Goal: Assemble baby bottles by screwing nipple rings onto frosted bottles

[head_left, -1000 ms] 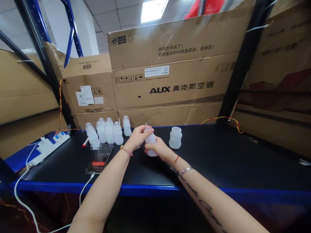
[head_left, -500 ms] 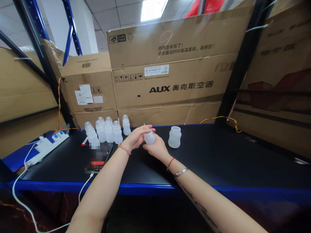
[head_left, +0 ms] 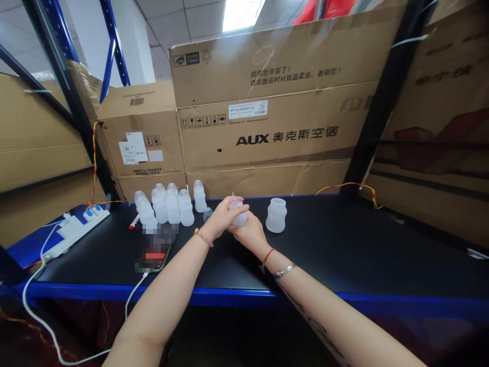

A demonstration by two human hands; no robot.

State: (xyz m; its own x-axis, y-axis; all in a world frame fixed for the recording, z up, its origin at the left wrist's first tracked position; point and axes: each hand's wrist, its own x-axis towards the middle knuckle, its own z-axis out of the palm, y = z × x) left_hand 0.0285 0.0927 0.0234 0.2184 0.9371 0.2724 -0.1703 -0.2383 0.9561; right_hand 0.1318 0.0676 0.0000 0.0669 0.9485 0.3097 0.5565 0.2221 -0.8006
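Both my hands hold one small translucent white bottle (head_left: pixel 240 218) above the black shelf top (head_left: pixel 324 250). My left hand (head_left: pixel 223 218) is closed over its upper part and top. My right hand (head_left: pixel 248 233) is wrapped round its lower body from beneath. An open white bottle (head_left: pixel 275 215) without a cap stands just to the right of my hands. A small clear cap (head_left: pixel 207 214) lies just left of my left hand. Several capped white bottles (head_left: pixel 168 206) stand in a cluster at the back left.
A phone (head_left: pixel 156 250) on a white cable lies at the front left, with a red marker (head_left: pixel 133 221) and a white power strip (head_left: pixel 74 229) beyond. Big cardboard boxes (head_left: pixel 267 117) wall the back. A blue edge (head_left: pixel 237 295) borders the shelf front.
My hands have shifted the bottle slightly back and to the right, and the left hand has closed further over its top. The clear cap beside the left hand is now uncovered.
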